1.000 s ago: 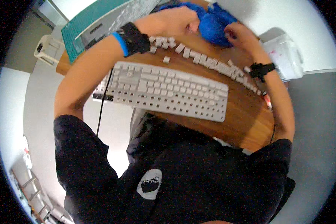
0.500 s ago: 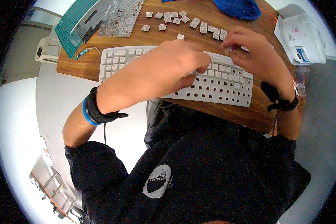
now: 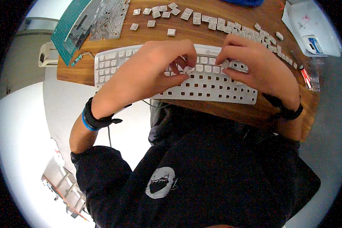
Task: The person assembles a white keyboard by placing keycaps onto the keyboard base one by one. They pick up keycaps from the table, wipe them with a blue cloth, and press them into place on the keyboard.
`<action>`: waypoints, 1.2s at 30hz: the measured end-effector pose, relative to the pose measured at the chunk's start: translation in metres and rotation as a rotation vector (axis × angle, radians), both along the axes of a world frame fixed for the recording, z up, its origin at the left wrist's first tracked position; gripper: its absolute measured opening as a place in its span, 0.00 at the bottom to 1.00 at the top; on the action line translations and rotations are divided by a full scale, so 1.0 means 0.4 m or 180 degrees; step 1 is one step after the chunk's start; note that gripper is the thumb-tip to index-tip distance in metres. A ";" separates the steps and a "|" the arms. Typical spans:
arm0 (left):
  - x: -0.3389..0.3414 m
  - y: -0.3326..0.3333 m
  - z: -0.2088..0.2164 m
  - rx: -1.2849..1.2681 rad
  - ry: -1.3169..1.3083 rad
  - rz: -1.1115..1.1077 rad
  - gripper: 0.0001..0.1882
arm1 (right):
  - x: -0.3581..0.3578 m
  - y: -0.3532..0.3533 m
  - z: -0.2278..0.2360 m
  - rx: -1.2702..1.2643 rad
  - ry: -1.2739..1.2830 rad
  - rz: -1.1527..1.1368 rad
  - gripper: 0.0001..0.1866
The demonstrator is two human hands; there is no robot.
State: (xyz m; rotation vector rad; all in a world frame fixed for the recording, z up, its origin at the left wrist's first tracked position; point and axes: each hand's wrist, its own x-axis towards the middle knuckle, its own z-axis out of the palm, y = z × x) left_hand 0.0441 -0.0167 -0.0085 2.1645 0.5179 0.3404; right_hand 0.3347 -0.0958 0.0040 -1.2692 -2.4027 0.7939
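Keyboard: the white keyboard point(image 3: 195, 89) lies flat on the wooden table point(image 3: 74, 74); I use its middle as the centre of the clock, with the person's body at 6 o'clock.
Left hand: the left hand point(image 3: 161, 62) is over the keyboard from 9 o'clock; thumb and fingers pinch a small white cap point(image 3: 188, 70) just above the keys.
Right hand: the right hand point(image 3: 254, 60) comes over the 3 o'clock end; thumb and fingertips seem to pinch another small white piece, but its shape is mostly hidden.
Keys covered: seated caps point(image 3: 204, 60) fill the 9 o'clock end and the visible part of the rows toward 12 o'clock.
Keys bare: the rows toward 6 o'clock show open square holes point(image 3: 208, 86), and a few more stand open near 3 o'clock; what the left forearm covers, I cannot tell.
Loose caps: many loose caps point(image 3: 197, 18) lie in a curve from 11 to 3 o'clock; one single cap point(image 3: 171, 32) is at 12, near the keyboard's edge.
Progress: I judge the keyboard to be partly capped, with a considerable portion uncapped.
Around: green mat point(image 3: 66, 38) at 10 o'clock, red tool point(image 3: 305, 77) at 3.
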 end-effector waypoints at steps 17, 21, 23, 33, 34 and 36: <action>0.040 -0.015 -0.015 0.0330 0.0208 -0.0222 0.18 | 0.047 0.015 -0.016 0.0096 0.0086 0.0286 0.14; 0.034 -0.017 -0.021 0.0286 0.0305 -0.0284 0.17 | 0.047 0.014 -0.025 0.0076 0.0065 0.0302 0.14; 0.029 -0.020 -0.030 0.0225 0.0261 -0.0226 0.16 | 0.046 0.017 -0.024 0.0019 0.0068 0.0332 0.14; 0.016 -0.012 -0.006 0.0667 0.0316 -0.0244 0.13 | 0.052 0.019 -0.020 0.0053 -0.0035 0.0266 0.10; 0.016 -0.010 -0.008 0.0571 0.0331 -0.0276 0.13 | 0.054 0.016 -0.019 0.0090 -0.0030 0.0245 0.10; 0.015 -0.007 -0.013 0.0374 0.0366 -0.0329 0.13 | 0.057 0.016 -0.019 0.0110 -0.0026 0.0240 0.10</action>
